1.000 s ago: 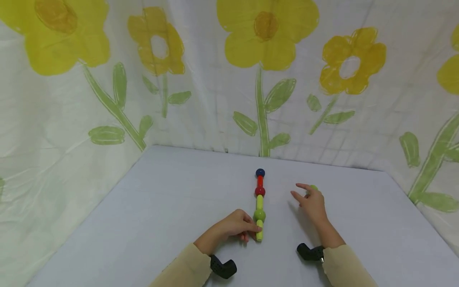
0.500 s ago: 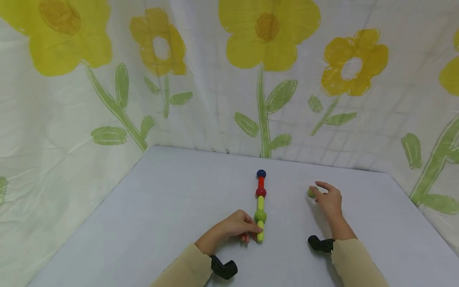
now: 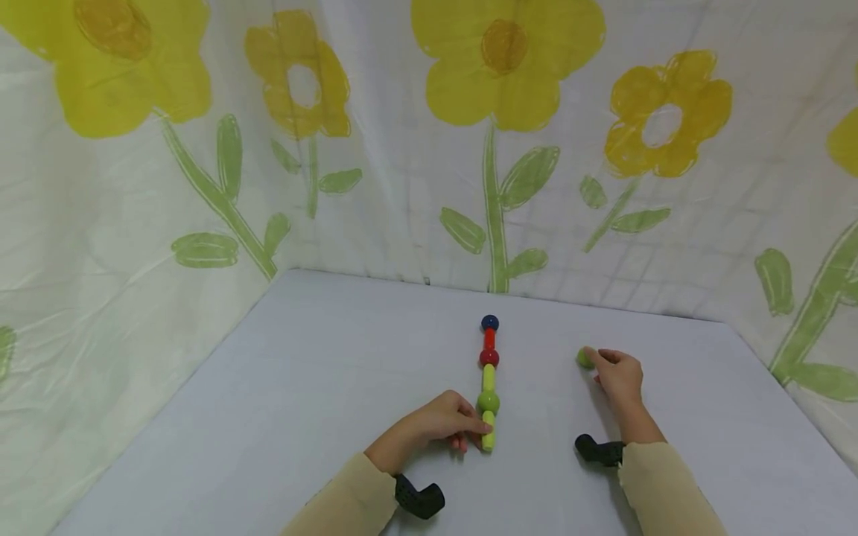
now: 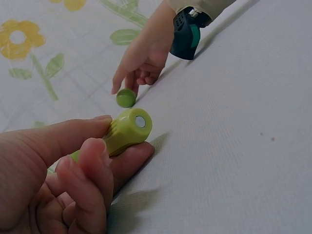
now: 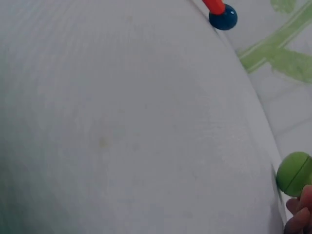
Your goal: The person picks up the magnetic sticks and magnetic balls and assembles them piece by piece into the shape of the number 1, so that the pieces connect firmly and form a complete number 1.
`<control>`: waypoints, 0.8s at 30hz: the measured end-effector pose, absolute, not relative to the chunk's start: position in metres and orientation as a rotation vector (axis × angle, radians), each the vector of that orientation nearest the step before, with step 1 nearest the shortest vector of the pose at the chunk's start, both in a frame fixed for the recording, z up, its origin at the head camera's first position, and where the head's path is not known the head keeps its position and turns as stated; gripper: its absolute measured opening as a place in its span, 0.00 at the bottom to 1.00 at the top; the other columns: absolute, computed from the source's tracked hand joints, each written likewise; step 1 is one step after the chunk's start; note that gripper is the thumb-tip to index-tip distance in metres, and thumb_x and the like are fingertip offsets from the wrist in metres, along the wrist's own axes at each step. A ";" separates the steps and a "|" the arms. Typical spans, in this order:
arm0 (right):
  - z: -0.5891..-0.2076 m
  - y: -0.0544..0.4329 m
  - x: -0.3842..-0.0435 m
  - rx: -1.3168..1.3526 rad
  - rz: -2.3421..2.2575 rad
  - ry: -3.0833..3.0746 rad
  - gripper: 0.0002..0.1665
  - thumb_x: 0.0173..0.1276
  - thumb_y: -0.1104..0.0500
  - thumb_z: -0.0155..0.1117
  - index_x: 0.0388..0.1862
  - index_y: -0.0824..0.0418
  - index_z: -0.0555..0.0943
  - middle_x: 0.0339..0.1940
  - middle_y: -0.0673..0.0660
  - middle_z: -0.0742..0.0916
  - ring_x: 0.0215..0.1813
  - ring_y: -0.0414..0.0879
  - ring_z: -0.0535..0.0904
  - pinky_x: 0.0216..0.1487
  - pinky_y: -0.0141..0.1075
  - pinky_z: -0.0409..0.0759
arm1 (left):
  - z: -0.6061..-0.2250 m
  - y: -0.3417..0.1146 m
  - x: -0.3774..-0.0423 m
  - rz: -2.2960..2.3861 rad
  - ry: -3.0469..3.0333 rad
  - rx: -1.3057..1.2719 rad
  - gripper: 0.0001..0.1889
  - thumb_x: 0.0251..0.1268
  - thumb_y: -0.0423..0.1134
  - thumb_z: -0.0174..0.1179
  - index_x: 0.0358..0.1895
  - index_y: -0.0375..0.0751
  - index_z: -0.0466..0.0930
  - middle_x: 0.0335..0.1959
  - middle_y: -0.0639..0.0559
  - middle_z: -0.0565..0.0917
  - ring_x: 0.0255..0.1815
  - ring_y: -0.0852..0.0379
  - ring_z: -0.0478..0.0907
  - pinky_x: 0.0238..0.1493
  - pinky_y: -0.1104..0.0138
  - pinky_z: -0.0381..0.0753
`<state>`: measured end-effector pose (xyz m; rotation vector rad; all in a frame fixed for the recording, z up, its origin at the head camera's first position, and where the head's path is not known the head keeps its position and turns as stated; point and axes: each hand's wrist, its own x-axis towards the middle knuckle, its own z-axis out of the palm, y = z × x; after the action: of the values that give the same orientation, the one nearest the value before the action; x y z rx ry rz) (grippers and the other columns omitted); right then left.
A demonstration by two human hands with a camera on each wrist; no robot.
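My left hand (image 3: pixel 444 418) pinches a yellow-green magnetic rod (image 3: pixel 488 441) between thumb and finger. Its end, with a round silvery disc, faces the left wrist camera. This rod is the near end of a straight chain on the table: a green ball (image 3: pixel 488 402), another yellow-green rod (image 3: pixel 488 378), a red ball (image 3: pixel 489 358), a red rod (image 3: pixel 489 339) and a dark blue ball (image 3: pixel 490 323). Off to the right, my right hand (image 3: pixel 620 378) pinches a separate green ball (image 4: pixel 126 98) low at the tabletop. Only its fingertips (image 5: pixel 304 207) show in the right wrist view.
A white-covered table (image 3: pixel 335 357) lies under both hands. Behind it hangs a pale curtain (image 3: pixel 382 186) with painted yellow flowers. Black wrist devices (image 3: pixel 418 497) stick out from both beige sleeves, close above the table.
My right hand has moved right to the loose green ball, and its spread fingers have closed on it. The left hand and the chain have stayed in place.
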<state>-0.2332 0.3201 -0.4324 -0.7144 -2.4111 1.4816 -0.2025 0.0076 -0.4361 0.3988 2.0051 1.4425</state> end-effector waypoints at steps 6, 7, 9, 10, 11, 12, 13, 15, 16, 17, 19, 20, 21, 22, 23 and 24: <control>-0.434 0.319 -0.236 -0.690 1.470 -2.395 0.30 0.68 0.51 0.61 0.57 0.76 0.75 0.48 0.67 0.81 0.19 0.36 0.72 0.23 0.29 0.72 | -0.435 0.008 -0.203 1.441 2.002 0.397 0.09 0.63 0.37 0.65 0.29 0.34 0.85 0.19 0.51 0.82 0.12 0.65 0.70 0.16 0.77 0.68; -0.434 0.319 -0.236 -0.685 1.463 -2.401 0.30 0.68 0.52 0.61 0.57 0.76 0.75 0.48 0.68 0.81 0.19 0.36 0.72 0.23 0.29 0.72 | -0.435 0.008 -0.203 1.441 2.003 0.398 0.09 0.63 0.37 0.65 0.30 0.34 0.85 0.19 0.51 0.82 0.12 0.64 0.70 0.16 0.76 0.68; -0.434 0.318 -0.236 -0.662 1.435 -2.426 0.30 0.68 0.52 0.62 0.57 0.77 0.75 0.49 0.70 0.81 0.21 0.36 0.73 0.23 0.29 0.72 | -0.435 0.008 -0.203 1.437 2.008 0.404 0.09 0.63 0.37 0.65 0.30 0.33 0.85 0.19 0.51 0.82 0.12 0.65 0.70 0.16 0.77 0.68; -0.434 0.317 -0.236 -0.648 1.416 -2.442 0.31 0.68 0.52 0.62 0.57 0.77 0.75 0.50 0.71 0.81 0.22 0.37 0.74 0.24 0.28 0.73 | -0.435 0.008 -0.204 1.435 2.011 0.406 0.09 0.63 0.37 0.65 0.30 0.33 0.85 0.19 0.51 0.82 0.12 0.65 0.70 0.16 0.77 0.68; -0.434 0.317 -0.236 -0.632 1.394 -2.458 0.31 0.68 0.51 0.62 0.57 0.78 0.75 0.51 0.72 0.80 0.24 0.38 0.75 0.24 0.28 0.73 | -0.434 0.008 -0.204 1.432 2.012 0.408 0.09 0.63 0.37 0.65 0.31 0.33 0.85 0.19 0.51 0.82 0.12 0.65 0.69 0.16 0.76 0.68; -0.434 0.316 -0.236 -0.615 1.368 -2.476 0.32 0.68 0.51 0.63 0.57 0.78 0.75 0.51 0.73 0.80 0.27 0.41 0.77 0.25 0.28 0.73 | -0.434 0.008 -0.204 1.428 2.015 0.411 0.09 0.63 0.37 0.65 0.31 0.32 0.85 0.19 0.51 0.82 0.12 0.64 0.69 0.16 0.76 0.68; -0.435 0.315 -0.236 -0.598 1.341 -2.497 0.32 0.68 0.52 0.63 0.57 0.78 0.74 0.52 0.73 0.80 0.30 0.44 0.78 0.27 0.28 0.73 | -0.434 0.008 -0.204 1.425 2.019 0.413 0.09 0.64 0.37 0.65 0.31 0.32 0.85 0.20 0.51 0.82 0.12 0.64 0.69 0.16 0.76 0.67; -0.436 0.313 -0.235 -0.557 1.291 -2.529 0.31 0.67 0.53 0.64 0.57 0.79 0.74 0.52 0.74 0.80 0.38 0.51 0.79 0.30 0.30 0.75 | -0.434 0.008 -0.203 1.420 2.023 0.417 0.10 0.64 0.37 0.65 0.32 0.32 0.86 0.20 0.50 0.83 0.11 0.64 0.69 0.16 0.77 0.67; -0.437 0.312 -0.235 -0.537 1.263 -2.545 0.31 0.67 0.54 0.63 0.57 0.78 0.74 0.53 0.74 0.80 0.42 0.54 0.79 0.33 0.32 0.75 | -0.434 0.008 -0.203 1.421 2.022 0.417 0.10 0.64 0.37 0.65 0.32 0.32 0.86 0.20 0.50 0.83 0.11 0.64 0.69 0.16 0.77 0.67; -0.438 0.311 -0.235 -0.515 1.241 -2.558 0.30 0.67 0.55 0.63 0.57 0.78 0.74 0.53 0.74 0.79 0.46 0.57 0.78 0.36 0.35 0.75 | -0.434 0.008 -0.203 1.423 2.024 0.418 0.09 0.64 0.37 0.65 0.32 0.32 0.86 0.20 0.50 0.83 0.11 0.64 0.69 0.16 0.77 0.67; -0.440 0.309 -0.235 -0.470 1.208 -2.573 0.28 0.67 0.57 0.63 0.58 0.78 0.74 0.54 0.74 0.79 0.52 0.62 0.75 0.43 0.43 0.75 | -0.434 0.008 -0.203 1.425 2.025 0.418 0.09 0.63 0.37 0.65 0.32 0.32 0.86 0.20 0.49 0.83 0.11 0.64 0.69 0.16 0.77 0.67; -0.441 0.308 -0.236 -0.449 1.191 -2.577 0.28 0.67 0.58 0.63 0.58 0.78 0.74 0.54 0.75 0.79 0.54 0.63 0.75 0.47 0.47 0.74 | -0.434 0.008 -0.202 1.426 2.024 0.417 0.09 0.63 0.37 0.65 0.32 0.31 0.86 0.20 0.49 0.83 0.11 0.64 0.69 0.16 0.76 0.67; -0.441 0.307 -0.236 -0.429 1.170 -2.580 0.27 0.66 0.59 0.63 0.58 0.78 0.74 0.54 0.75 0.79 0.56 0.64 0.73 0.50 0.50 0.73 | -0.434 0.008 -0.203 1.427 2.022 0.415 0.09 0.63 0.37 0.65 0.31 0.31 0.86 0.20 0.49 0.83 0.11 0.64 0.69 0.16 0.76 0.67; -0.442 0.306 -0.235 -0.412 1.151 -2.581 0.27 0.66 0.60 0.63 0.58 0.78 0.74 0.54 0.75 0.79 0.57 0.66 0.73 0.53 0.52 0.71 | -0.435 0.008 -0.202 1.429 2.018 0.413 0.10 0.63 0.37 0.65 0.31 0.31 0.86 0.20 0.49 0.83 0.11 0.64 0.69 0.16 0.76 0.67; -0.442 0.305 -0.235 -0.398 1.136 -2.579 0.27 0.65 0.61 0.63 0.57 0.78 0.74 0.54 0.75 0.79 0.58 0.67 0.72 0.55 0.54 0.70 | -0.435 0.008 -0.203 1.429 2.018 0.415 0.10 0.63 0.37 0.65 0.31 0.31 0.86 0.20 0.50 0.83 0.11 0.64 0.69 0.16 0.76 0.67; -0.441 0.304 -0.235 -0.384 1.122 -2.576 0.27 0.64 0.62 0.64 0.57 0.79 0.74 0.54 0.76 0.78 0.59 0.67 0.72 0.57 0.55 0.69 | -0.435 0.008 -0.203 1.429 2.016 0.416 0.10 0.63 0.36 0.65 0.31 0.31 0.86 0.20 0.50 0.83 0.11 0.64 0.69 0.16 0.76 0.67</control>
<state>-0.2349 0.3036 -0.4411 -0.3840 -2.5764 1.1221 -0.2026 0.0077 -0.4349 0.4161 2.0156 1.4294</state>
